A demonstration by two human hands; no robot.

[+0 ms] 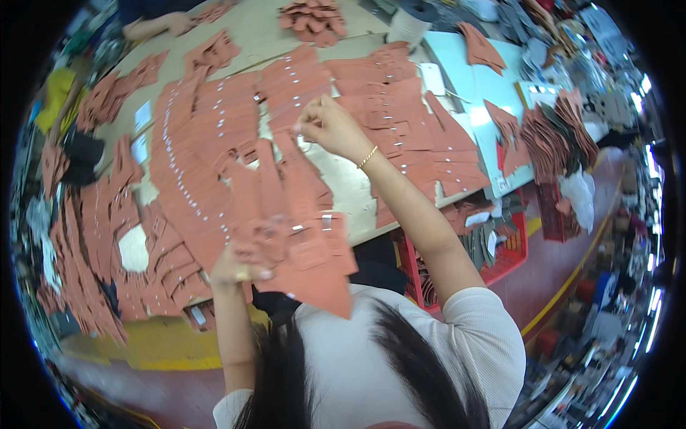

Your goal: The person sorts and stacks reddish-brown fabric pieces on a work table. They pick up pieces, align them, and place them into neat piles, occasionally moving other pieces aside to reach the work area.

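My left hand (236,270) is closed around a bundle of rust-orange cut fabric pieces (307,268), held over the near edge of the table. The bundle has a pointed lower corner and small white tags on it; part of it is smeared by motion. Farther out, my right hand (332,129) is raised over the laid-out pieces with its fingers pinched together. What they pinch, if anything, is too small to make out. Beneath it lie rows of orange fabric stacks (204,154) dotted with small white tags, and more stacks (389,107) lie to its right.
The pale table (350,179) carries fabric almost all over. A thread cone (411,25) stands at the back. Red crates (511,252) with dark fabric sit below the right edge. A light-blue board (464,93) lies on the right. Another person's hand (175,23) is at the far left.
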